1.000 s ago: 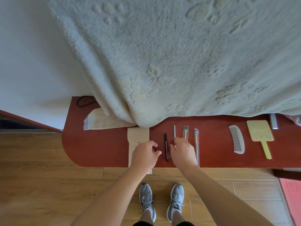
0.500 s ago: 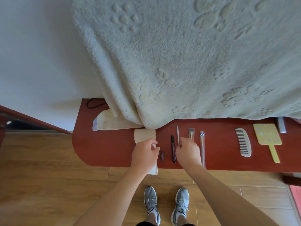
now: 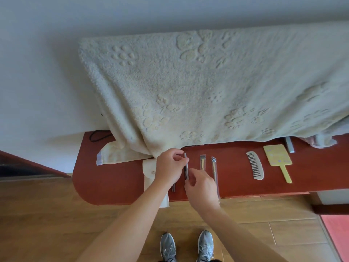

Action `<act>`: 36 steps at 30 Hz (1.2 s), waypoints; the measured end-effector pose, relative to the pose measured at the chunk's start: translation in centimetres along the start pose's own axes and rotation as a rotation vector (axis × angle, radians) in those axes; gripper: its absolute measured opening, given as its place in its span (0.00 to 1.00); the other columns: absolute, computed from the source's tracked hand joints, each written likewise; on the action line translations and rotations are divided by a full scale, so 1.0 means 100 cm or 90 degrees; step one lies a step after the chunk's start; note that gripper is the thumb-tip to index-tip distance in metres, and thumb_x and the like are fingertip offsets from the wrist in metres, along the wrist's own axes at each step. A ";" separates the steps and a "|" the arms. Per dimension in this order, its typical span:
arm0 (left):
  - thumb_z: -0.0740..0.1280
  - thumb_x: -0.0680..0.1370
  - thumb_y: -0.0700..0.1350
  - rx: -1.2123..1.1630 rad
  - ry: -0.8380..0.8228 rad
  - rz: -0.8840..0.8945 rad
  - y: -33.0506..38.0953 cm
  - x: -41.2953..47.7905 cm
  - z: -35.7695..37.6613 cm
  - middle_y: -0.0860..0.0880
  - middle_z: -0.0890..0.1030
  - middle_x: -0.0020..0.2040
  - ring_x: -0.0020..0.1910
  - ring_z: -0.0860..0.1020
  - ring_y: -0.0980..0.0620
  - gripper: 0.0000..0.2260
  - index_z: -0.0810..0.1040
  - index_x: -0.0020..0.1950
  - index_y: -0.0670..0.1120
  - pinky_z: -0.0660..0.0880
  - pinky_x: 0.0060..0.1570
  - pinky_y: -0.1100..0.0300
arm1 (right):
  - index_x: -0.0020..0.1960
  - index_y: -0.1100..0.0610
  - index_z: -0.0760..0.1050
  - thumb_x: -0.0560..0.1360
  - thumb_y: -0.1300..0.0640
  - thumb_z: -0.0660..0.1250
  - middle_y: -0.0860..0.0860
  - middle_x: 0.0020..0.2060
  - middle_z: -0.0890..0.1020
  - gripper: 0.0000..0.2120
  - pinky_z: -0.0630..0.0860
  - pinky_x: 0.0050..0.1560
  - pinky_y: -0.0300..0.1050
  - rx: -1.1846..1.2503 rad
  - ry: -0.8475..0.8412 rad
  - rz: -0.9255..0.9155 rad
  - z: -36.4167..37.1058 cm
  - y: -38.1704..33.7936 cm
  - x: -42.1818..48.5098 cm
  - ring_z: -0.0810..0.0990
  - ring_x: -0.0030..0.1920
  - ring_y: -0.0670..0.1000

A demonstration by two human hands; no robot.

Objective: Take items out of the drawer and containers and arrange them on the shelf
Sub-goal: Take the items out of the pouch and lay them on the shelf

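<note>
On the red-brown shelf (image 3: pixel 113 176), my left hand (image 3: pixel 169 167) pinches the upper end of a thin grey stick (image 3: pixel 185 157) that lies close beside a black pen (image 3: pixel 187 173). My right hand (image 3: pixel 202 188) has its curled fingertips at the lower end of the same pair. A beige pouch (image 3: pixel 148 169) lies partly under my left wrist and hangs over the shelf's front edge. A short dark item (image 3: pixel 173 187) sits just right of the pouch. Two packaged brushes (image 3: pixel 202 161) (image 3: pixel 214 167) lie to the right of my hands.
A pale comb (image 3: pixel 255 165), a yellow hand mirror (image 3: pixel 277 156) and a grey bar (image 3: pixel 289 144) lie further right. A cream paw-print blanket (image 3: pixel 207 91) hangs over the shelf's back. A folded towel (image 3: pixel 113 152) and black cord (image 3: pixel 98 134) sit at left.
My left hand left the pouch and moved up and right to the stick's top. My right hand slid down to its lower end. The camera tilted upward.
</note>
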State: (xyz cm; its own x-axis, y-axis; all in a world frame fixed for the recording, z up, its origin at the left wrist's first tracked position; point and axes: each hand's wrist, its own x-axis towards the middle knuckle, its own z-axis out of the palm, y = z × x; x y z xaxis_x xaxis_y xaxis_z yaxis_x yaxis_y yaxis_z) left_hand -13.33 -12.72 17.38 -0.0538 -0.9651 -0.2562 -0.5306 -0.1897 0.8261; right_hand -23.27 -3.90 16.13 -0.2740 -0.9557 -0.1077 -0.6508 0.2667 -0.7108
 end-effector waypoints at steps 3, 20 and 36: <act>0.75 0.72 0.43 -0.009 0.007 0.008 0.005 -0.007 0.002 0.57 0.82 0.39 0.40 0.80 0.65 0.08 0.83 0.49 0.51 0.70 0.39 0.74 | 0.59 0.55 0.78 0.74 0.63 0.65 0.46 0.46 0.79 0.14 0.69 0.38 0.25 -0.003 -0.006 -0.010 -0.002 0.003 -0.006 0.75 0.40 0.42; 0.72 0.70 0.40 -0.107 0.094 -0.025 0.006 -0.019 0.002 0.51 0.83 0.33 0.35 0.81 0.54 0.04 0.84 0.41 0.49 0.79 0.42 0.57 | 0.38 0.52 0.72 0.69 0.65 0.63 0.46 0.33 0.71 0.07 0.61 0.28 0.34 -0.057 -0.019 -0.068 -0.016 -0.002 -0.011 0.69 0.30 0.47; 0.74 0.74 0.43 0.093 0.017 -0.034 -0.047 -0.021 0.018 0.55 0.81 0.41 0.41 0.79 0.59 0.06 0.82 0.51 0.48 0.72 0.42 0.70 | 0.35 0.56 0.71 0.73 0.64 0.63 0.50 0.31 0.75 0.09 0.78 0.33 0.46 -0.100 -0.056 0.100 -0.013 0.047 0.003 0.76 0.30 0.50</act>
State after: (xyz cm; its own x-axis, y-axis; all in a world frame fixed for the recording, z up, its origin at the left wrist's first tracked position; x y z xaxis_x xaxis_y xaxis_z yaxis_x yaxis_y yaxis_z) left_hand -12.19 -9.49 13.11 -0.0007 -0.9594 -0.2819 -0.6497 -0.2138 0.7295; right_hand -27.36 -2.73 13.70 -0.3228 -0.9062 -0.2732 -0.7092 0.4227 -0.5642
